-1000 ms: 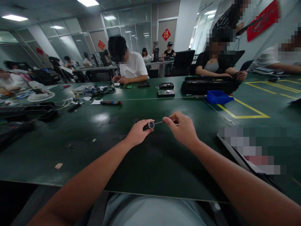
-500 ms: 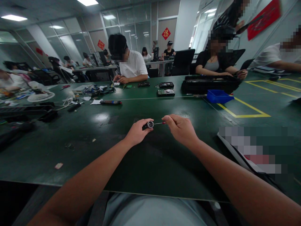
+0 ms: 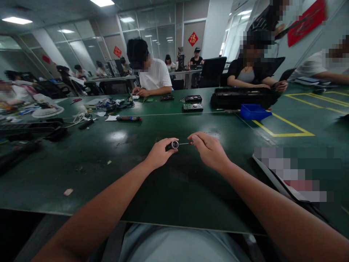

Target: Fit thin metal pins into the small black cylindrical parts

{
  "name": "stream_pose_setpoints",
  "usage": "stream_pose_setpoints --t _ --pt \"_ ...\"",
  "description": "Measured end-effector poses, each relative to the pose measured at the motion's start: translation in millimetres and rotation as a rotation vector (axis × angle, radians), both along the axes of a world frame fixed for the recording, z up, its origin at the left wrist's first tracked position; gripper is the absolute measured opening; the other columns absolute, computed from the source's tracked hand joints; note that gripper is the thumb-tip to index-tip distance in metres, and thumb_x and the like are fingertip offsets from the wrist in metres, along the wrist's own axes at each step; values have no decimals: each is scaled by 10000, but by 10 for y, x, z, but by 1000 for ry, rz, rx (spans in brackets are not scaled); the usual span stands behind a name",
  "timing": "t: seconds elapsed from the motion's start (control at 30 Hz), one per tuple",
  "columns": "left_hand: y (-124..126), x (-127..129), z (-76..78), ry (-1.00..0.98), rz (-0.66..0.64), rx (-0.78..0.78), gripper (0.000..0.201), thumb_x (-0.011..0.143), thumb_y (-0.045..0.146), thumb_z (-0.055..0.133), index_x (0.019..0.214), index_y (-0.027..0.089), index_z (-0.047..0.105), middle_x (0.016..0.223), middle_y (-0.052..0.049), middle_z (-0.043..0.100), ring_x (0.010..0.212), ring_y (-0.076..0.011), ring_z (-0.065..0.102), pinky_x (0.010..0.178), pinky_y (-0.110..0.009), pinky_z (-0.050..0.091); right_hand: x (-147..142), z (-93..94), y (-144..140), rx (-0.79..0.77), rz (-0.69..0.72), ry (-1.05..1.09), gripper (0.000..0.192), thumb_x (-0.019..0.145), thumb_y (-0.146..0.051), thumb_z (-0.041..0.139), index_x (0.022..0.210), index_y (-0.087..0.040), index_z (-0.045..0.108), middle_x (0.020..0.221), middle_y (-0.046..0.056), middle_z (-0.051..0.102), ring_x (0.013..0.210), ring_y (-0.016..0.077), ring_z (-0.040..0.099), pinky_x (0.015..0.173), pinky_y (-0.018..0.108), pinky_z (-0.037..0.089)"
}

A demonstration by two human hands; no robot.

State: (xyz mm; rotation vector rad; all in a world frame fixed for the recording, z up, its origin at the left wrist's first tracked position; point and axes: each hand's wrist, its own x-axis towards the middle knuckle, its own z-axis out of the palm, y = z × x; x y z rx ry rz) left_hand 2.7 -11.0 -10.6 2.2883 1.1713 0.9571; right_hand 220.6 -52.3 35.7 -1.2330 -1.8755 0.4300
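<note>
A person's left hand (image 3: 159, 154) pinched a small round metal part (image 3: 174, 145) just above the green table (image 3: 114, 171), while the right hand (image 3: 209, 151) gripped a thin screwdriver (image 3: 185, 143), its tip at the part's face. The work appeared mid-fastening; keeping the tip seated would call for steady, aligned turning.

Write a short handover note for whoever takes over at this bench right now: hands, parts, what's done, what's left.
Left hand: pinches a small black cylindrical part, its round silvery end facing the camera, just above the green table.
Right hand: grips a thin screwdriver; its shaft points at the part's end, tip at or very near it.
Done: tool lined up with the part.
Left: whatever the tool does on that end; whether it is seated is too small to tell.
</note>
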Motion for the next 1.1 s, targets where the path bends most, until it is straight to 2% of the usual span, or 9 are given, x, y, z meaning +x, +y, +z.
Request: stream_pose_setpoints --t 0.1,0.2,0.33,0.47,0.57,0.63,0.83,1.1 --pt "2 1 1 -9 6 -3 402 866 229 689 1262 250 623 1240 -35 667 1156 -215 600 1039 -395 431 -16 -18 11 -17 -46 122 233 938 -317 476 1079 -189 611 790 31 666 686 180 609 627 315 434" --pt "-5 11 11 6 9 -11 405 858 220 694 1256 254 628 1234 -40 667 1150 -223 602 1034 -404 434 -32 -51 48 -45 -32 301 197 905 -361 548 977 -190 612 803 41 675 730 185 634 671 328 480" --pt "-27 24 35 25 -27 -7 398 862 227 687 1255 258 628 1206 -39 673 1123 -221 609 1013 -401 444 -56 -134 136 -118 -4 536 258 906 -434 547 887 -190 631 760 39 658 707 174 631 719 355 515" --pt "-34 14 71 21 -49 -1 388 877 227 668 1262 252 620 1226 -45 666 1143 -222 599 1020 -403 438 -52 -221 230 -249 -21 752 300 880 -500 564 855 -204 607 773 44 640 691 178 626 695 362 544" --pt "-32 10 98 53 -39 -9 383 874 219 668 1254 247 626 1217 -49 673 1130 -229 603 1016 -412 440 -22 -237 268 -393 9 839 300 886 -506 556 805 -218 576 695 40 601 631 184 604 693 389 566" --pt "-32 14 109 71 -28 -20 386 874 229 671 1257 247 626 1224 -50 674 1134 -234 603 1018 -416 438 -7 -228 272 -383 -1 843 289 892 -497 548 804 -223 567 691 37 588 625 180 592 689 385 569" --pt "-36 24 115 78 -7 -30 402 880 269 672 1277 243 619 1272 -56 659 1182 -248 591 1037 -428 428 -26 -186 218 -186 -79 736 255 902 -453 550 885 -203 592 783 33 633 688 155 603 695 341 537" --pt "-43 34 91 82 13 -16 444 866 269 689 1299 241 597 1285 -57 652 1173 -251 592 1027 -424 434 -47 -152 152 -120 -75 499 273 924 -437 535 927 -179 624 794 47 687 724 178 649 723 353 513"
